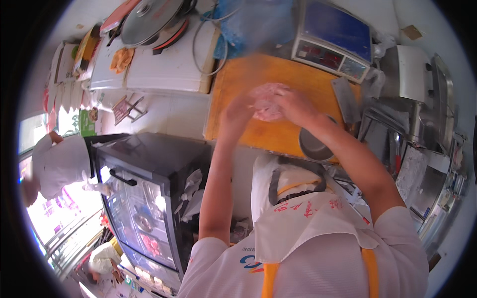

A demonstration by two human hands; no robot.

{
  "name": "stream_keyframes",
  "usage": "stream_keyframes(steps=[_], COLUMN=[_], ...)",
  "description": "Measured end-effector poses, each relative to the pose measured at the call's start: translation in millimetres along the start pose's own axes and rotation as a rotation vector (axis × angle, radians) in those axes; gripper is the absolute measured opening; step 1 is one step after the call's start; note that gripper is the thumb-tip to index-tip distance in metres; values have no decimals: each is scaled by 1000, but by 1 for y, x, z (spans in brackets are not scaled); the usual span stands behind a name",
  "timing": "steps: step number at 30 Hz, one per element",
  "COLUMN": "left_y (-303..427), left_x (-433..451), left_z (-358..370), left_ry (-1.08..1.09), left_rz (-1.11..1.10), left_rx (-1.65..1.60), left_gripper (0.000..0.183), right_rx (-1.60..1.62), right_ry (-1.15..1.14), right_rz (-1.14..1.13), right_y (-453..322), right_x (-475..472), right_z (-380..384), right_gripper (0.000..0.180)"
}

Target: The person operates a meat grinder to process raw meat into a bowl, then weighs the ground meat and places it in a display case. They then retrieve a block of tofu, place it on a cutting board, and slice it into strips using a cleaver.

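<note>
A pale pink mass of raw meat (269,103) lies on the orange-brown cutting board (231,80) in the upper middle of the view. At its left side is my left hand (240,108), blurred, its fingers against the meat's edge. My right hand (292,104) holds the right side of the meat, with the fingers curled over it. Below my right forearm a round grey metal bowl (315,145) stands at the board's near edge, partly hidden by the arm. A broad-bladed cleaver (344,98) rests at the board's right side.
Behind the board are a digital scale (335,26) and blue plastic bags (257,22). A lidded pan (151,22) and an orange cloth (122,59) lie on the white freezer top (164,70). A glass-fronted cabinet (149,208) stands at left, a person (61,164) beyond it.
</note>
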State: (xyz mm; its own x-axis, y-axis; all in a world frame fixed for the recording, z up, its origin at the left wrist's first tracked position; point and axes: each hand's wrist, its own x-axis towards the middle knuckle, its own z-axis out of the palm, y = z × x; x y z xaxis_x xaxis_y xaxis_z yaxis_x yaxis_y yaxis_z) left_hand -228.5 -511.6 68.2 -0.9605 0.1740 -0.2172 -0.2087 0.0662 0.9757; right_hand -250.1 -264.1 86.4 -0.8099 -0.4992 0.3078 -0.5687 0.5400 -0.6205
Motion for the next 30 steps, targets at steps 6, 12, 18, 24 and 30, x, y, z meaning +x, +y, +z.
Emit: stream_keyframes(steps=[6,12,18,24,30], left_y=[-6,-57,-101,-105,-118], left_x=[-47,-125,-205,-254,-281], left_z=[-22,-22,11,40,49], left_ry=[274,294,297,288,373], left_rz=[-22,-294,-433,-596,-678], left_rx=[-144,-201,-119,-21,-16], left_gripper=[26,21,17,20,21], right_rx=[2,-155,-632,-531,-148], right_ry=[-69,143,70,290,557], right_rz=[328,182,239,301,576], right_y=[23,83,216,281,113], right_x=[8,28,44,26,-170], right_z=[-57,-213,-263,-250,-183], right_gripper=[24,24,34,32,11])
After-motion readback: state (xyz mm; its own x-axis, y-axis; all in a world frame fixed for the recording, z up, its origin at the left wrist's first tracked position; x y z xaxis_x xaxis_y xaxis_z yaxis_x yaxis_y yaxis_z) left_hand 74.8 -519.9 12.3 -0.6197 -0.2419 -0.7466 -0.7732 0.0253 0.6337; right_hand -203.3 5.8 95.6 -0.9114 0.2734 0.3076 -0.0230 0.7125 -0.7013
